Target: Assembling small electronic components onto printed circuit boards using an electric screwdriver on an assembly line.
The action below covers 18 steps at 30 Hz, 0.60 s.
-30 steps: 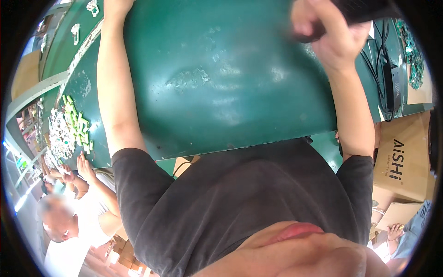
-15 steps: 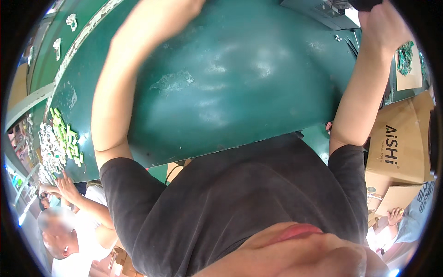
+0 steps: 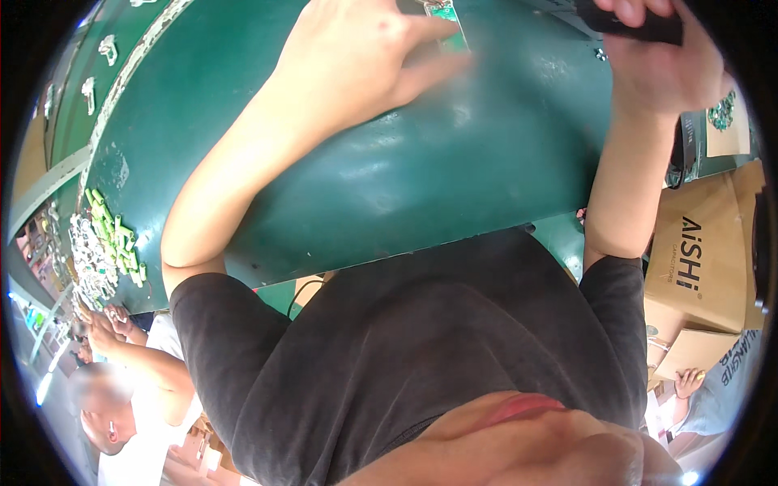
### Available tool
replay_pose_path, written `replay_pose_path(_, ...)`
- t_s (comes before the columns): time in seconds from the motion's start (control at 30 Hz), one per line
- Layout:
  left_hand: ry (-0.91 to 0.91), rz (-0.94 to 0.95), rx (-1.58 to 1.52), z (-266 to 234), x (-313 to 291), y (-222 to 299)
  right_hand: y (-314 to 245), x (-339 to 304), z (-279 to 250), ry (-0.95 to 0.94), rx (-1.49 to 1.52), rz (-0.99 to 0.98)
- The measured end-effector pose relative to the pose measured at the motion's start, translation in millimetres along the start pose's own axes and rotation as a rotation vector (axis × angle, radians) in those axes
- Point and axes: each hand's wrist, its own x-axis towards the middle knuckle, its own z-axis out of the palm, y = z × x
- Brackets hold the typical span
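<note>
Circuit board [image 3: 445, 13], green and flat, now shows at the upper edge, beside the bare left hand [image 3: 369, 50], which has swung inward over the scuffed green tabletop [image 3: 389, 186]. Its blurred finger and thumb stand apart; whether they touch the board, I cannot tell. The right grip [image 3: 664, 69] stays clamped on a black, flat object [image 3: 636, 24]. Work seemingly centres on the board.

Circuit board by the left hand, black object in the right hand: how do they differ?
The circuit board is green with pale markings; the black object looks plain. The circuit board is near the left hand, contact unclear; the black object is gripped in the right hand. Both are partly visible near the upper edge.
</note>
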Motion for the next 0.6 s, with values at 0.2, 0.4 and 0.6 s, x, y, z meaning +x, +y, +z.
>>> replay_pose_path(0.2, -0.138, -0.083, 0.019, 12, -16, 1, 11, -11, 31, -0.006, 0.053, -0.011)
replay_pose_path(0.4, -0.200, 0.003, -0.201, 13, -14, 1, 23, -20, 42, 0.014, 0.083, 0.015)
replay_pose_path(0.6, -0.160, 0.050, -0.193, 19, -17, -5, 22, -19, 54, -0.011, 0.092, -0.010)
